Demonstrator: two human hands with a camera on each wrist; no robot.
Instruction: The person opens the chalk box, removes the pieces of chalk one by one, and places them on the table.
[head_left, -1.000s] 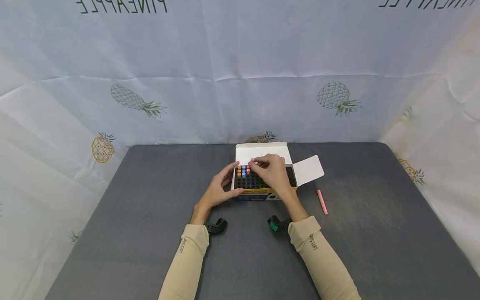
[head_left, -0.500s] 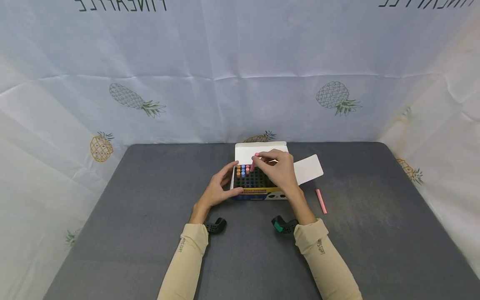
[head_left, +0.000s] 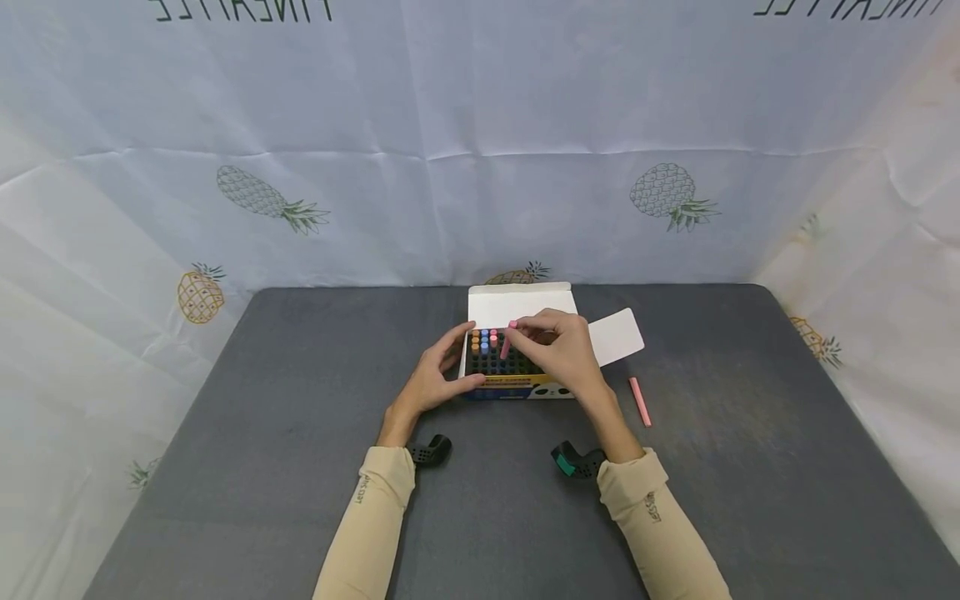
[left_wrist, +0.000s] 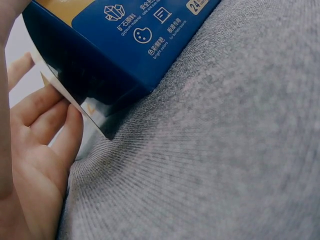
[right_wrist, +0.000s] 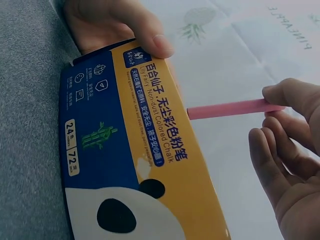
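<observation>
Chalk box (head_left: pixel 517 385) sits mid-table (head_left: pixel 300 467), lid flap up at the far side, side flap open to the right. Inside: a black grid insert, mostly vacant cells. Filled cells are only in the far-left corner, a small cluster of orange, blue and pink chalk sticks (head_left: pixel 483 340) standing upright. Exact count can't be told.

Right hand (head_left: pixel 562 350) pinches a pink chalk stick (head_left: pixel 507 340) between thumb and fingertips, tilted, lower end over the grid just right of that cluster. Right wrist view shows the same stick (right_wrist: pixel 227 109) held by one end beyond the box's top edge.

Left hand (head_left: pixel 435 379) grips the box's left end, thumb on the near front edge, fingers flat against the side wall (left_wrist: pixel 50 120).

Second pink chalk stick (head_left: pixel 640 401) lies loose on the table, right of the box, apart from it.
</observation>
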